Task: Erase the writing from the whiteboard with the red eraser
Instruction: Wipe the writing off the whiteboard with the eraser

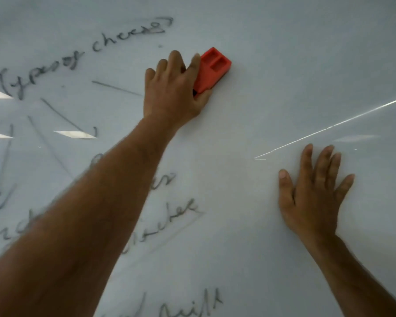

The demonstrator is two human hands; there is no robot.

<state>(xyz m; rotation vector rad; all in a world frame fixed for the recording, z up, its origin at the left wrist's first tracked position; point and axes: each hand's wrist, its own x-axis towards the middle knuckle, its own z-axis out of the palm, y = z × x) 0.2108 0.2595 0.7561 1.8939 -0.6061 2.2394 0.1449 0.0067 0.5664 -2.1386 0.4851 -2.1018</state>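
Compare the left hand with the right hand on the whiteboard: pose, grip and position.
The left hand grips the red eraser with curled fingers; the right hand holds nothing, its fingers straight and spread. The left hand is higher on the whiteboard, near the writing; the right hand lies lower, on a bare area. Both arms are bare.

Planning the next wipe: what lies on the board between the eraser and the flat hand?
Head view: bare whiteboard between the eraser and the right hand; only a thin bright reflection line crosses there, no writing.
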